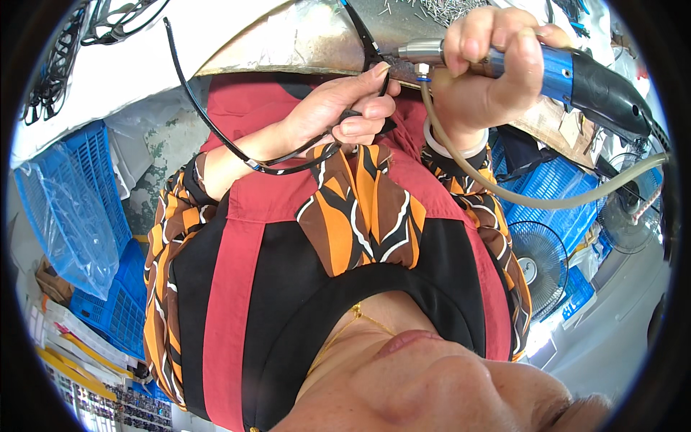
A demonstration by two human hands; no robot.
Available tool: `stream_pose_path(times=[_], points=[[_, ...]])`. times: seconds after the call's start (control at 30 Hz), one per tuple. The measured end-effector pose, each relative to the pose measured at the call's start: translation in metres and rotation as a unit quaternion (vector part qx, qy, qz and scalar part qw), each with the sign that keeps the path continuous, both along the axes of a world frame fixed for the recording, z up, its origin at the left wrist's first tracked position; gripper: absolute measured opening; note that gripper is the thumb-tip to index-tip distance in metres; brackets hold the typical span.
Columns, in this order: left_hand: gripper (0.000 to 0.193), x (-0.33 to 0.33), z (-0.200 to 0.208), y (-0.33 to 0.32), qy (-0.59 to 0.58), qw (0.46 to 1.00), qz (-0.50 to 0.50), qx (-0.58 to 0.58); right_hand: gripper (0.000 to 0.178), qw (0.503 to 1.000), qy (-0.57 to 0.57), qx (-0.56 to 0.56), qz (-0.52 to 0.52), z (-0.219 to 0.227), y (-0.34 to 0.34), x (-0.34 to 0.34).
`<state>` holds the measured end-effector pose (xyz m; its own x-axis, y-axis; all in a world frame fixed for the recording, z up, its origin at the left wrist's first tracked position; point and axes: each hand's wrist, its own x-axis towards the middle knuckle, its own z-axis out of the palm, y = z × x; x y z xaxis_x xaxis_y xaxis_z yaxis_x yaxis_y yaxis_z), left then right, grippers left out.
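My left hand (353, 108) is closed around a black eyeglass frame (210, 128) at the table's front edge, thumb and index finger pinching it near a hinge. One long thin temple arm sweeps up to the left. Wrapped in my right hand (497, 65) is a blue, silver and black powered screwdriver (558, 74), lying nearly level. Its narrow metal nose points left, with the tip right at the frame beside my left thumb; whether it touches is too small to tell. A translucent hose (529, 198) runs from a fitting under the nose and loops off to the right.
Small metal screws or pins (453, 11) lie heaped on the metal work surface (270, 43). More black frames (54, 72) pile on the white cloth at left. Blue crates (72, 194) stand lower left, others lower right, near a fan (536, 270). A red apron (237, 288) covers my front.
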<state>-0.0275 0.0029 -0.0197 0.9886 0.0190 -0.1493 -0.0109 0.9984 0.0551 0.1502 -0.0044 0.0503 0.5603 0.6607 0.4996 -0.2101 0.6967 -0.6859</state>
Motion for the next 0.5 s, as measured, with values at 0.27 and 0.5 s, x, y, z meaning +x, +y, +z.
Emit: stream_pose_path(times=[0.27, 0.5], points=[[0.037, 0.003, -0.001, 0.01, -0.045, 0.998, -0.035, -0.04, 0.025, 0.993, 0.019, 0.001, 0.119, -0.026, 0.013, 0.014], [0.036, 0.007, 0.035, 0.015, 0.164, 0.933, 0.217, 0.237, 0.01, 0.976, 0.166, -0.094, -0.11, -0.004, 0.034, 0.068]])
